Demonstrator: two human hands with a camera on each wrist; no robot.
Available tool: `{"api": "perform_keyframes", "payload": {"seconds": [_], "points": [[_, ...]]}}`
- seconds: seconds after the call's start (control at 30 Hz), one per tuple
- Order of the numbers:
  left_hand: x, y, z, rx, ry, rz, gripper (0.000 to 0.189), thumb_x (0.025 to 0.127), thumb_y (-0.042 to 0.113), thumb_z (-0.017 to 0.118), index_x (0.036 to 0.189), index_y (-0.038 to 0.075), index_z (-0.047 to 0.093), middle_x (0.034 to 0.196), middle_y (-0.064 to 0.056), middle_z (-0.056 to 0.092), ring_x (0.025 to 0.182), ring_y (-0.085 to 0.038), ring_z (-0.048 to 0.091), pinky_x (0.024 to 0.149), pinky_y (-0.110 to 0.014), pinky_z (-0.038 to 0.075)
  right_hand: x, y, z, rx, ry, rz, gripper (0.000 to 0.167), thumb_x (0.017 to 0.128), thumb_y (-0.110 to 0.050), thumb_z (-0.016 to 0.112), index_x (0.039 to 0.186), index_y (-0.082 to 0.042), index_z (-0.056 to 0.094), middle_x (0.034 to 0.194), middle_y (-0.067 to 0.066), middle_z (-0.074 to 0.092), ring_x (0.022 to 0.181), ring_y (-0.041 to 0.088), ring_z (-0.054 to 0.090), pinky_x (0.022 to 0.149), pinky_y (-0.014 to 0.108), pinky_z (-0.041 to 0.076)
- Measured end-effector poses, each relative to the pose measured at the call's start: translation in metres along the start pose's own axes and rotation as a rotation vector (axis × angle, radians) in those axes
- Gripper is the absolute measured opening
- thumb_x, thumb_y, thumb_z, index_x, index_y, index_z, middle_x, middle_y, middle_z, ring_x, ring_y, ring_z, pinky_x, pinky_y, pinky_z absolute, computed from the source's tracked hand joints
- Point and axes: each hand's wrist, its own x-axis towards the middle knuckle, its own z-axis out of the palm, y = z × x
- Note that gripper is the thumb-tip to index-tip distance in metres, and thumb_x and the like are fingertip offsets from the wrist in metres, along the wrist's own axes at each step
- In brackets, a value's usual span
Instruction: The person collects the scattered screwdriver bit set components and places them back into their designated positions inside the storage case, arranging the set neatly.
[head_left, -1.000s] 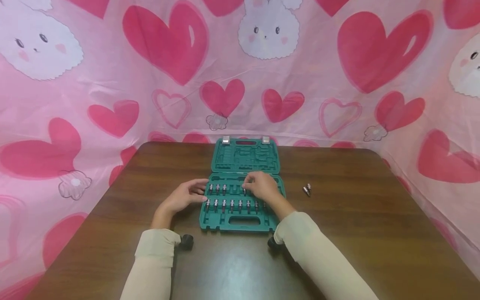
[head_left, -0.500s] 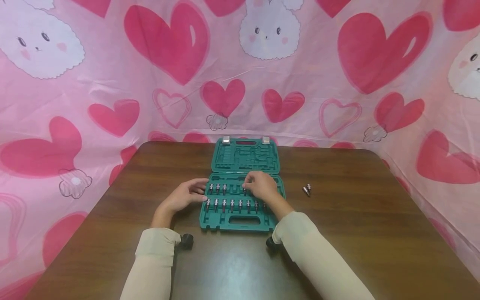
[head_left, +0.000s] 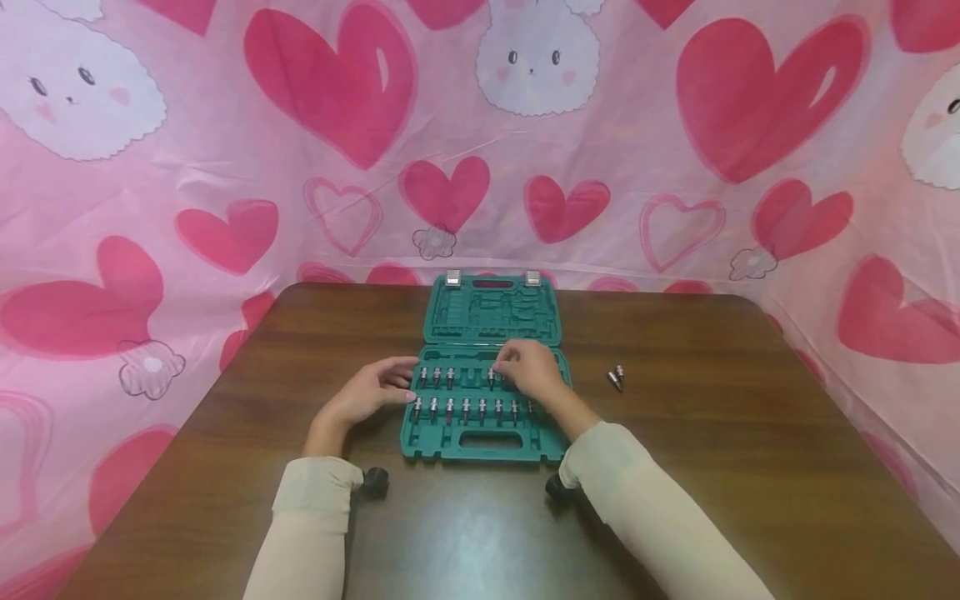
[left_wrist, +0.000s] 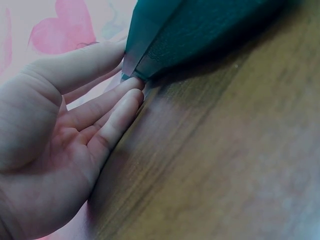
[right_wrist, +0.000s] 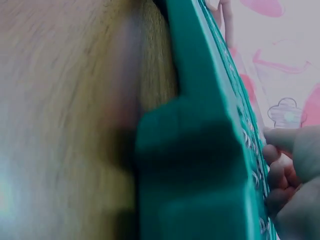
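A green tool case (head_left: 435,443) lies unfolded on the table, with two rows of metal bit sockets (head_left: 466,408) in its near half. My left hand (head_left: 365,392) rests against the case's left side; its fingers (left_wrist: 114,120) are fairly straight and reach the green wall in the left wrist view. My right hand (head_left: 529,367) is over the upper row, fingers loosely bent. Its fingertips are just right of a bit socket (head_left: 491,377) standing in its slot, whose whole length shows. The right hand covers the upper row's right end.
Right of the case, two loose bit sockets (head_left: 615,382) lie together on the wooden table (head_left: 697,467). The case's lid (head_left: 491,310) lies back, with two metal latches at its far edge. A pink heart-patterned cloth (head_left: 630,108) hangs behind and on both sides.
My right hand's fingertips have come slightly right, off the upper-row bit socket they pinched before; that socket stays in its slot. The left hand has kept its place.
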Motion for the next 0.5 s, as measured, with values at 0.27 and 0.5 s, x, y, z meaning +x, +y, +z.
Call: {"api": "perform_keyframes", "payload": {"seconds": [0.27, 0.5], "points": [[-0.003, 0.0, -0.002, -0.001, 0.008, 0.007, 0.059, 0.087, 0.02, 0.074, 0.14, 0.013, 0.051, 0.12, -0.009, 0.061, 0.109, -0.028, 0.056, 0.095, -0.048, 0.045, -0.002, 0.016, -0.01, 0.115, 0.062, -0.028, 0.008, 0.091, -0.021, 0.07, 0.088, -0.014, 0.07, 0.062, 0.001, 0.054, 0.056, 0.018, 0.048, 0.055, 0.035, 0.042], [0.0, 0.0, 0.0, -0.013, 0.002, 0.009, 0.058, 0.087, 0.019, 0.074, 0.14, 0.014, 0.052, 0.121, -0.009, 0.061, 0.109, -0.028, 0.057, 0.096, -0.049, 0.045, -0.011, 0.034, -0.026, 0.124, 0.109, -0.049, 0.007, 0.091, -0.019, 0.07, 0.09, -0.012, 0.069, 0.06, 0.003, 0.051, 0.054, 0.019, 0.046, 0.052, 0.035, 0.04]]}}
